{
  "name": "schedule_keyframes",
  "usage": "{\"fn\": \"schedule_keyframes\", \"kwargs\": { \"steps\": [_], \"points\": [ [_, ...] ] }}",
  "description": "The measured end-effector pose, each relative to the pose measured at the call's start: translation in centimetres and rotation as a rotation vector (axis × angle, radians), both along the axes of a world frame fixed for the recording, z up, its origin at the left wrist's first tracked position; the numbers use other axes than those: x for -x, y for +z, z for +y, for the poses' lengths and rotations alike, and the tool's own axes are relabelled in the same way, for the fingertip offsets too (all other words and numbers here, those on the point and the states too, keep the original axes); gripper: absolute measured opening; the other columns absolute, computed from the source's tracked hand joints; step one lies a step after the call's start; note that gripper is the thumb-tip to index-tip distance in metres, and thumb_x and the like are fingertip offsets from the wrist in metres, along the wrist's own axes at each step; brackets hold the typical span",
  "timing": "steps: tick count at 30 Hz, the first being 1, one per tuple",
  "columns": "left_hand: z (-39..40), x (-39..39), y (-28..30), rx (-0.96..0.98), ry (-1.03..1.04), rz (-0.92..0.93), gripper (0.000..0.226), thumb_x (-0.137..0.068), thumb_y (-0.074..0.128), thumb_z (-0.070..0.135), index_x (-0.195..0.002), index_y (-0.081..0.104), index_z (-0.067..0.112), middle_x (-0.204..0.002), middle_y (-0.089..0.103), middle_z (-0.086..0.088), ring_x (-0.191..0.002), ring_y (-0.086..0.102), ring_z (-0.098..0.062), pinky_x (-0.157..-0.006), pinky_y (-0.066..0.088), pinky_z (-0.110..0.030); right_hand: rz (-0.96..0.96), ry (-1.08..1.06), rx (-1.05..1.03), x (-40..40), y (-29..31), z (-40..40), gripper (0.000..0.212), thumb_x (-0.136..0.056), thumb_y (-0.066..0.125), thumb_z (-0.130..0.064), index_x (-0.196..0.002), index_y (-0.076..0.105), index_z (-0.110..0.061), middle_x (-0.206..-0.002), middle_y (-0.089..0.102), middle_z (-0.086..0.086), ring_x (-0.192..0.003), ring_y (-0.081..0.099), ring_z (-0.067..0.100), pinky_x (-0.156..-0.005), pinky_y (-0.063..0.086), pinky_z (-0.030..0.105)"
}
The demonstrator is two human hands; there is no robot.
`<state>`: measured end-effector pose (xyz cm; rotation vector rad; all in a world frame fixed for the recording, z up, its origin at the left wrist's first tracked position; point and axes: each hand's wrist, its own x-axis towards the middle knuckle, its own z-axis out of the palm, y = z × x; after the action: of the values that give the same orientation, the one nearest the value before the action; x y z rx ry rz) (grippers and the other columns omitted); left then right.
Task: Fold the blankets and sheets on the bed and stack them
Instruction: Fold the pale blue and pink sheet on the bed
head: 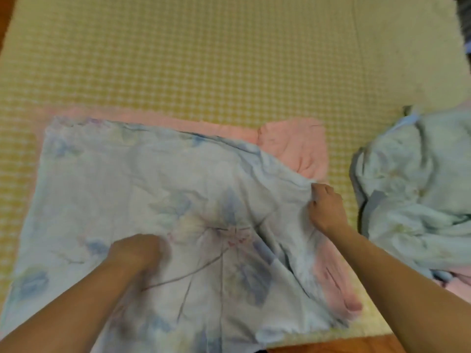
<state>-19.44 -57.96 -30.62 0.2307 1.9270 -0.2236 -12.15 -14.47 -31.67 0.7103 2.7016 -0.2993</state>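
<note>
The sheet (158, 200) lies spread at the bed's (204, 59) near left — right hand (325, 207) pinches its right edge, seemingly to pull it taut, while the blurred left hand (137, 250) presses its middle, fingers unclear.

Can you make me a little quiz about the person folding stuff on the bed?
1. True or false: the right hand pinches the edge of the floral sheet.
2. What colour is the blanket under that sheet? A) pink B) black C) red
3. Fill in: the crumpled pale green bedding lies to the ____ of the floral sheet.

Key: 1 true; 2 A; 3 right. The left hand rests on the sheet, too blurred to judge its grip.
</note>
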Motion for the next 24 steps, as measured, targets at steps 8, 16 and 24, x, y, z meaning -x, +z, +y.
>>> {"fn": "schedule_keyframes", "kwargs": {
  "steps": [8,16,24],
  "points": [
    [14.7,9.7,-0.7,-0.591,-0.019,0.668,0.054,-0.093,0.057,0.019,-0.146,0.046,0.018,-0.139,0.052,-0.012,-0.121,0.054,-0.035,-0.092,0.05,-0.046,-0.215,0.308,0.246,4.9,1.0,3.3,0.012,-0.091,0.056,-0.033,-0.093,0.064,-0.024,-0.095,0.067,0.002,-0.096,0.062,0.029,-0.072,0.043,0.032],
    [22.4,12.1,-1.0,-0.556,-0.284,0.477,0.063,-0.077,0.033,0.042,-0.122,0.073,0.029,-0.157,0.044,0.002,-0.148,0.03,-0.025,-0.123,0.018,-0.04,0.11,-0.328,0.336,2.1,-1.2,7.7,0.015,-0.096,0.059,-0.028,-0.102,0.067,-0.017,-0.102,0.061,-0.005,-0.093,0.059,0.018,-0.073,0.039,0.029],
    [28.1,19.1,-6.4,-0.488,-0.024,0.585,0.06,-0.094,0.038,0.045,-0.149,0.037,0.02,-0.151,0.043,-0.016,-0.138,0.04,-0.042,-0.113,0.038,-0.052,-0.132,-0.251,0.583,-1.4,-3.9,4.9,0.013,-0.099,0.05,-0.031,-0.104,0.057,-0.022,-0.095,0.06,0.0,-0.094,0.061,0.022,-0.081,0.046,0.032]
  ]
}}
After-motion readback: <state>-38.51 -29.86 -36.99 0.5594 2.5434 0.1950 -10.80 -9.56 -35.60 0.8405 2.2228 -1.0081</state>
